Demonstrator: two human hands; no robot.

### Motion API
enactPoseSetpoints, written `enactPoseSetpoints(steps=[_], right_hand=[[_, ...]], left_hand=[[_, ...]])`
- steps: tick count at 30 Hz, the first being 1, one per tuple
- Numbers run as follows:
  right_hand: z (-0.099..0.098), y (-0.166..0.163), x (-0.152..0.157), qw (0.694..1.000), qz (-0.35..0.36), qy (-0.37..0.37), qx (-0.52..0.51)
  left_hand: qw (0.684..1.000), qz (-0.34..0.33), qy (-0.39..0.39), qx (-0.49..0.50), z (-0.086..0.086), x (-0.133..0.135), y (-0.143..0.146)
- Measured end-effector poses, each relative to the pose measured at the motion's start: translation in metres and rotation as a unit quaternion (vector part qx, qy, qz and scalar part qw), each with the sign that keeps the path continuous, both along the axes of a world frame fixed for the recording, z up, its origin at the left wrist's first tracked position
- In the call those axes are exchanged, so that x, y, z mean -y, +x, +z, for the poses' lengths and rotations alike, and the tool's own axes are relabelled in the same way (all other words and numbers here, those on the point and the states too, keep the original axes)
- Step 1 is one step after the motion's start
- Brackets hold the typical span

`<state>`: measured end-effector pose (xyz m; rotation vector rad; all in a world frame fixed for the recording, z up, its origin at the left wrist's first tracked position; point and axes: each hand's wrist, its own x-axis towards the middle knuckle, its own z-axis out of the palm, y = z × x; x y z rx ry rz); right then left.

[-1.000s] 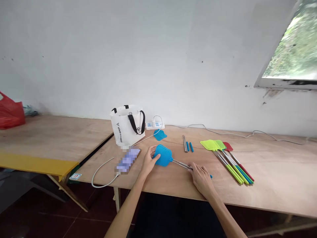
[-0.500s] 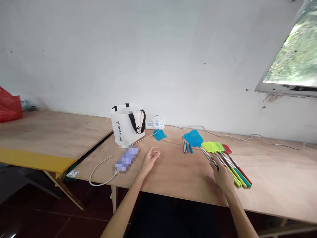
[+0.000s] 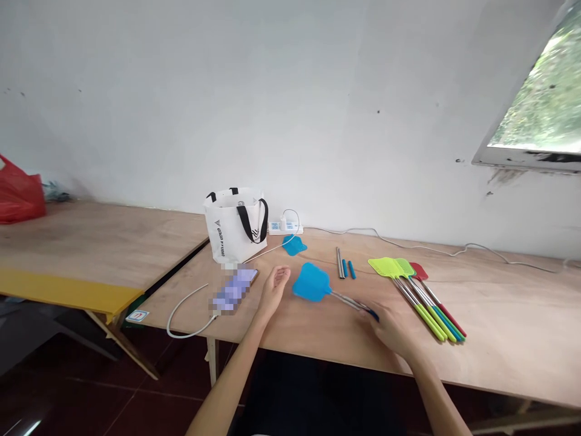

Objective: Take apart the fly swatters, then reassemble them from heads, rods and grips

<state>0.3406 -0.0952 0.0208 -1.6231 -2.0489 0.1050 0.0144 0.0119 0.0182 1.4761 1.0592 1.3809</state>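
My right hand (image 3: 388, 327) is closed round the handle of a blue fly swatter (image 3: 312, 283), whose metal shaft points left so that its flat head is beside my left hand. My left hand (image 3: 273, 289) holds nothing; its fingers are loosely bent and apart from the swatter. Right of my right hand lies a row of several fly swatters (image 3: 424, 306) with yellow-green, green and red heads. Behind the held swatter are a loose blue swatter head (image 3: 293, 244), metal tubes (image 3: 339, 263) and two short blue handle pieces (image 3: 348, 269).
A white tote bag (image 3: 236, 230) with black handles stands at the back left, near a white power strip (image 3: 285, 227). A phone (image 3: 236, 290) on a white cable lies left of my left hand. Another table (image 3: 113, 236) adjoins on the left, and a wall rises behind.
My right hand has swung the blue fly swatter leftward, away from the row, and its head now lies near my left hand. The left hand has barely moved.
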Motion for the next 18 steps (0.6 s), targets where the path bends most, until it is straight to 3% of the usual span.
enactPoseSetpoints(steps=[5, 8, 11, 14, 18], right_hand=[[-0.016, -0.032, -0.002, 1.0, 0.011, -0.018, 0.016], [-0.019, -0.035, -0.002, 0.999, 0.035, -0.004, 0.028], [-0.02, -0.038, -0.002, 0.996, 0.05, 0.038, 0.068], [-0.022, -0.044, -0.005, 0.986, 0.04, 0.098, 0.126], [-0.023, -0.051, -0.006, 0.979, 0.049, 0.134, 0.146]], left_hand=[[0.999, -0.03, 0.011, -0.031, -0.008, -0.004, -0.004], [0.989, 0.034, 0.083, -0.119, -0.005, -0.001, -0.002], [0.957, 0.084, 0.17, -0.219, 0.006, 0.009, 0.002], [0.932, 0.023, 0.216, -0.291, 0.014, 0.02, 0.009], [0.903, -0.095, 0.231, -0.35, 0.012, 0.034, 0.026]])
